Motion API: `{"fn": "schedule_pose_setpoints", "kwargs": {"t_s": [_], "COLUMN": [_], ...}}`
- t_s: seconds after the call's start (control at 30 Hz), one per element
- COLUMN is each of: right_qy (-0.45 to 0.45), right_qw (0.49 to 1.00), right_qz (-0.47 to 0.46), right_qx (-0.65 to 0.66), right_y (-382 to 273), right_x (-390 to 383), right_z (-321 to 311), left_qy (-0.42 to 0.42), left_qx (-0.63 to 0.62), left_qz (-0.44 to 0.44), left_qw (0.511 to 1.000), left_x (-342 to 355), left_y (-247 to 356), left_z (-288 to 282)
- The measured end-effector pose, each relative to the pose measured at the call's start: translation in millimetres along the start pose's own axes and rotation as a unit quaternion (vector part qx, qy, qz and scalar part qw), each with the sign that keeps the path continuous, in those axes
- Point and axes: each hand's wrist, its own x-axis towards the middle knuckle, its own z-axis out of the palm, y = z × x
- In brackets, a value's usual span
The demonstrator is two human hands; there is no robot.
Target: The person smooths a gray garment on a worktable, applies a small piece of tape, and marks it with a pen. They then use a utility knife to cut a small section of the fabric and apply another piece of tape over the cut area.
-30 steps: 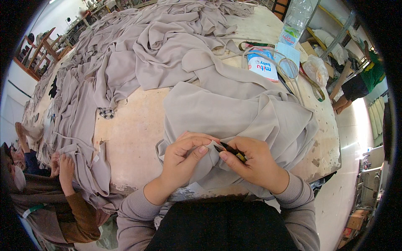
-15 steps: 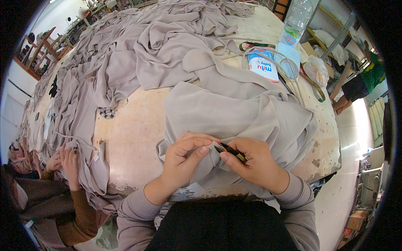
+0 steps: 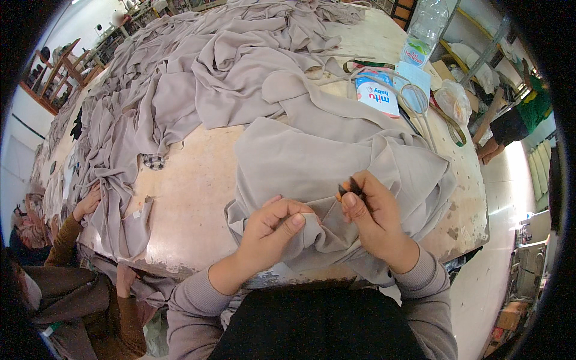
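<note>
A large piece of grey garment cloth (image 3: pixel 306 156) lies bunched on the table in front of me. My left hand (image 3: pixel 265 233) pinches an edge of it between thumb and fingers, near the table's front. In my right hand (image 3: pixel 382 223) is a small pair of black thread snips (image 3: pixel 353 189) with a bit of orange, its tips pointing up and away from the cloth edge. The palm hides most of the snips. A gap separates the two hands, with cloth folds running between and beneath them.
More grey cloth (image 3: pixel 240 66) is heaped across the far and left table (image 3: pixel 186 204). At the back right are a blue-and-white packet (image 3: pixel 377 96), a plastic bottle (image 3: pixel 423 36) and a tape measure (image 3: pixel 450 127). A co-worker's hand (image 3: pixel 89 203) touches cloth at the left.
My right hand has moved up and right with the snips, away from the cloth edge that my left hand keeps pinching. The co-worker's hands have parted, one dropping below the table edge.
</note>
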Motion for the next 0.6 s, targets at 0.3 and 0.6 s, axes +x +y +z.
{"fn": "schedule_pose_setpoints", "kwargs": {"t_s": [0.3, 0.6], "right_qy": [-0.042, -0.124], "right_qw": [0.999, 0.977], "right_qz": [-0.014, -0.071], "right_qx": [-0.028, -0.158], "right_y": [-4.5, 3.8], "right_x": [-2.3, 0.5], "right_z": [6.6, 7.7], "left_qy": [-0.032, -0.056], "left_qx": [0.062, 0.168], "left_qz": [-0.026, -0.06], "left_qw": [0.997, 0.982], "left_x": [0.2, 2.3], "left_y": [1.5, 4.0], "left_z": [-2.7, -1.7]}}
